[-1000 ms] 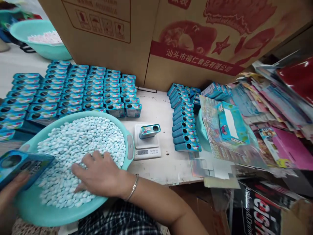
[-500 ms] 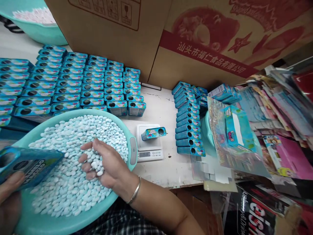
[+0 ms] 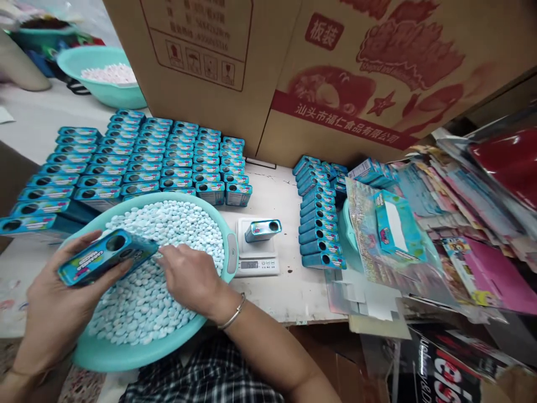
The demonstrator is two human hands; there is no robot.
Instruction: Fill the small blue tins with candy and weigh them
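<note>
Table (image 3: 268, 296), tin (image 3: 90, 262) in left hand (image 3: 59, 305), beside right hand (image 3: 191, 280)

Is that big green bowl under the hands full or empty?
Not empty, but not brim-full: pale blue pieces spread across most of the big green bowl, and bare wall shows along its near side.

Big carton (image 3: 277, 61): red band (image 3: 344, 120) reads 汕头市福仁食品有限公司; red block (image 3: 324, 32) reads 板装; "Shaped and" below large red lettering (image 3: 406, 50), rest unclear. Left panel: small print (image 3: 201, 28) too blurred, handling signs (image 3: 200, 64) under it, umbrella and wineglass recognisable. Blue box (image 3: 107, 258) in left hand (image 3: 62, 299): "CARAMELO", second word tiny. Standing boxes (image 3: 142, 157) carry small white print, not legible. Scale display (image 3: 250, 265): digits unreadable. Black packaging (image 3: 448, 364), lower right: large "eig", cut off, smaller white script beside it, partial.
</note>
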